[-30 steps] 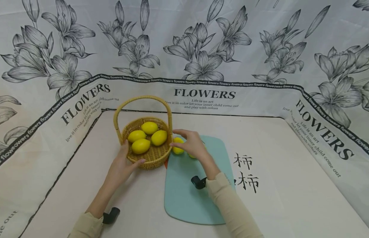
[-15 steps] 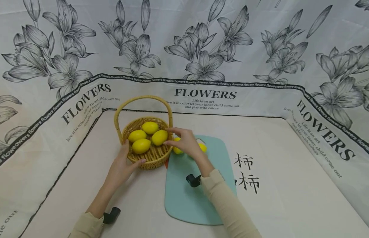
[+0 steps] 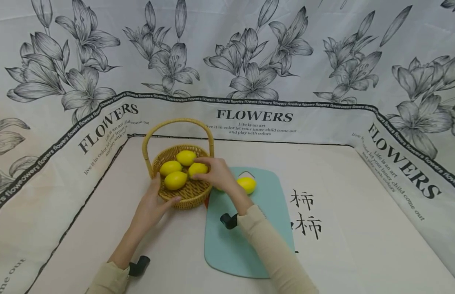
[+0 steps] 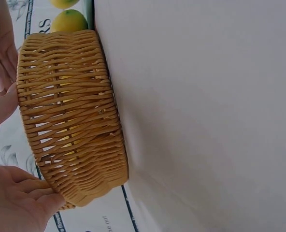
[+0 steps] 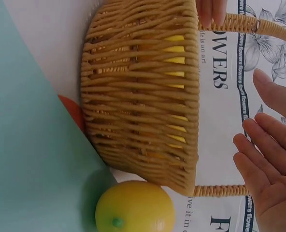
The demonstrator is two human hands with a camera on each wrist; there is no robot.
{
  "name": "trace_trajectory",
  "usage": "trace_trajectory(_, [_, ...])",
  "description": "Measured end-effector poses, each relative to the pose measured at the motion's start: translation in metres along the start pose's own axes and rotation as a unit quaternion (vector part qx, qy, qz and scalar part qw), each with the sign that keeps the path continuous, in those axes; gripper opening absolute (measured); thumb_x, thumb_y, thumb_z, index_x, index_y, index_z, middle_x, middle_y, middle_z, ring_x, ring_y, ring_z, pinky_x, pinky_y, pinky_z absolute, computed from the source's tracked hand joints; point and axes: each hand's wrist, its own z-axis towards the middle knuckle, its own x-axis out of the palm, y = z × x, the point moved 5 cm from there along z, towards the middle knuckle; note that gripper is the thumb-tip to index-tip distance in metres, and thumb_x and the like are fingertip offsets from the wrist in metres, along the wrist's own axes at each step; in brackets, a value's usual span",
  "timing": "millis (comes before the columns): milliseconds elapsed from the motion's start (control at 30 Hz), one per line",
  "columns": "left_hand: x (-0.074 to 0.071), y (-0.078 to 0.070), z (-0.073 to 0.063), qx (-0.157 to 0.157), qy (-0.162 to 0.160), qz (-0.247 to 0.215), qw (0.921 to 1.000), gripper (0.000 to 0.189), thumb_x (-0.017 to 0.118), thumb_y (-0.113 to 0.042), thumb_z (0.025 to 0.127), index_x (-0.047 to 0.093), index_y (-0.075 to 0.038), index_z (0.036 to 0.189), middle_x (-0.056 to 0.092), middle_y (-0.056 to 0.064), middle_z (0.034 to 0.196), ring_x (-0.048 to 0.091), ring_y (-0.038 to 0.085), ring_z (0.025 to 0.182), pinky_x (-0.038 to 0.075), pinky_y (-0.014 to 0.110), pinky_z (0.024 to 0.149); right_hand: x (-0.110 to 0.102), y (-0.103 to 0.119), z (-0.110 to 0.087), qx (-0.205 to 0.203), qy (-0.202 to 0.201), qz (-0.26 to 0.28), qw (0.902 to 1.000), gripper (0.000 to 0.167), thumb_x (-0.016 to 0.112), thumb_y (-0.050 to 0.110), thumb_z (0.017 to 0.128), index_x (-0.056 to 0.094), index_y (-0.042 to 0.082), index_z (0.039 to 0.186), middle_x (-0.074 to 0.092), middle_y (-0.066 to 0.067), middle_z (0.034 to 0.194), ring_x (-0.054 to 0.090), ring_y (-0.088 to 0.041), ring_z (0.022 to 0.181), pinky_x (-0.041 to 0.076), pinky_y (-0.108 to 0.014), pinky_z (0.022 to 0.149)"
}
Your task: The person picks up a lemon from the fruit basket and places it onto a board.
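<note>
A wicker basket (image 3: 190, 201) with a tall handle stands on the table, several yellow lemons (image 3: 176, 180) inside. My left hand (image 3: 151, 202) grips its near left side, thumb and fingers spread along the rim; the left wrist view shows fingers (image 4: 34, 193) against the weave. Over the basket's right rim reaches my right hand (image 3: 219, 173), thumb and fingertips at the rightmost lemon (image 3: 197, 170). In the right wrist view, that hand (image 5: 273, 164) has its thumb well apart from its extended fingers, above the rim. A green-tipped lemon (image 5: 135, 208) lies beside the basket.
A light teal cutting board (image 3: 245, 249) lies right of the basket, bearing another lemon (image 3: 247, 185). Something orange-red (image 5: 73, 112) shows at the basket's base. Black written characters (image 3: 308, 224) mark the white surface farther right. A flower-printed curtain (image 3: 254, 134) rises behind.
My right hand has moved left, from beside the basket to over its rim and the rightmost lemon. The lemon on the board has come into sight. My left hand stays on the basket.
</note>
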Motion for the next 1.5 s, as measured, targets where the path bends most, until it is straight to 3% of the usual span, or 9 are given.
trace_trajectory(500, [0.000,-0.001,0.001,-0.001,-0.005,-0.002,1.0000,0.106,0.067,-0.051,0.086,0.004,0.002,0.153,0.006,0.021,0.158,0.014,0.040,0.143,0.023,0.058,0.111,0.022,0.004,0.012,-0.010,0.024,0.009,0.9996,0.051,0.078,0.020,0.083,0.062,0.003,0.128,0.061,-0.010,0.129,0.054,-0.028,0.123,0.044,-0.037,0.102])
trace_trajectory(1033, [-0.001,-0.001,0.001,-0.001,-0.005,0.004,1.0000,0.106,0.066,-0.052,0.086,0.005,0.003,0.152,0.007,0.023,0.158,0.015,0.040,0.143,0.024,0.057,0.111,0.042,0.007,0.027,0.000,0.051,-0.037,0.9980,0.050,0.078,0.023,0.083,0.063,0.008,0.128,0.063,-0.005,0.126,0.054,-0.024,0.123,0.042,-0.035,0.104])
trace_trajectory(1500, [-0.001,-0.001,0.002,0.007,-0.012,0.002,0.9999,0.104,0.067,-0.049,0.087,0.006,0.005,0.152,0.008,0.024,0.158,0.015,0.041,0.142,0.024,0.057,0.111,0.053,0.006,0.033,-0.003,0.070,-0.023,0.9973,0.049,0.077,0.019,0.083,0.062,0.003,0.127,0.062,-0.008,0.128,0.057,-0.027,0.118,0.047,-0.031,0.097])
